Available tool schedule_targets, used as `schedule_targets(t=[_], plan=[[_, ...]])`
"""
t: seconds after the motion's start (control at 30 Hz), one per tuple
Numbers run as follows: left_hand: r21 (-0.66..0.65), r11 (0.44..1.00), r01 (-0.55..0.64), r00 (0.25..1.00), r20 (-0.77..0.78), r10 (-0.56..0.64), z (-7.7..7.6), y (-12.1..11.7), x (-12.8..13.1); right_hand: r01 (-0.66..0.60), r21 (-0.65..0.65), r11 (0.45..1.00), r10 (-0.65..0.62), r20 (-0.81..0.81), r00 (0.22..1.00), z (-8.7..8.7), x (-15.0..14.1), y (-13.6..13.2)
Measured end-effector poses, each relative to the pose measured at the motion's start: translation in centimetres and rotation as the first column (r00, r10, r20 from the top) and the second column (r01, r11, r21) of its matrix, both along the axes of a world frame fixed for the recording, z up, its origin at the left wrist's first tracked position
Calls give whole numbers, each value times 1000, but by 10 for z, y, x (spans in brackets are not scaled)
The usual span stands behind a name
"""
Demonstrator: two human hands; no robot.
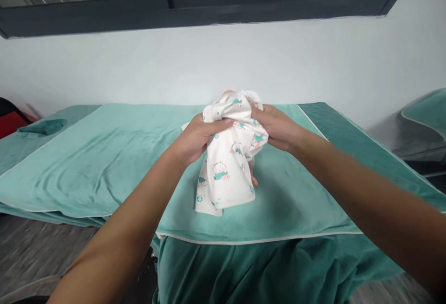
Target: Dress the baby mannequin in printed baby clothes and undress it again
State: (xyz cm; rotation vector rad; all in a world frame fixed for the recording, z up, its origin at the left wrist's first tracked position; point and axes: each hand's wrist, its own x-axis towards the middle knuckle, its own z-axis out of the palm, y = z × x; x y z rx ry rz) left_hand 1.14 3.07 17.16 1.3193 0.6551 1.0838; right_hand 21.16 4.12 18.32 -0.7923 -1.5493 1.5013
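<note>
A white baby garment (230, 174) printed with small bears and teal motifs hangs bunched between my hands above the bed. My left hand (197, 137) grips its left side, with the thumb laid across the gathered cloth. On the other side my right hand (278, 127) holds the bunched fabric; its fingertips are partly hidden in the folds. Below the cloth's right edge pokes a small skin-coloured limb (254, 178), like that of a baby doll. A bit of similar colour shows at the top of the garment. The rest of that figure is covered.
Light teal plush cover (121, 155) spreads over the bed, with darker teal cloth (251, 267) hanging down its front. A white wall (156, 67) and a dark-framed window (244, 9) stand behind. Red and black items (12, 120) lie at far left; teal fabric (427, 113) is at right.
</note>
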Motion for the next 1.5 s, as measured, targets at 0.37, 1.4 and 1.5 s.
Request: schedule_targets(t=[0.37,1.4,1.5], plan=[[-68,989,132,990,-37,-135,-11,6,0,61,17,998,-58,-156,986,2,-4,4],[-30,999,-17,964,-266,9,-10,8,8,-20,-115,993,3,-141,990,-27,21,2],[-177,960,216,922,-286,-261,-16,9,1,-26,-91,995,17,-99,995,-25,26,-2]])
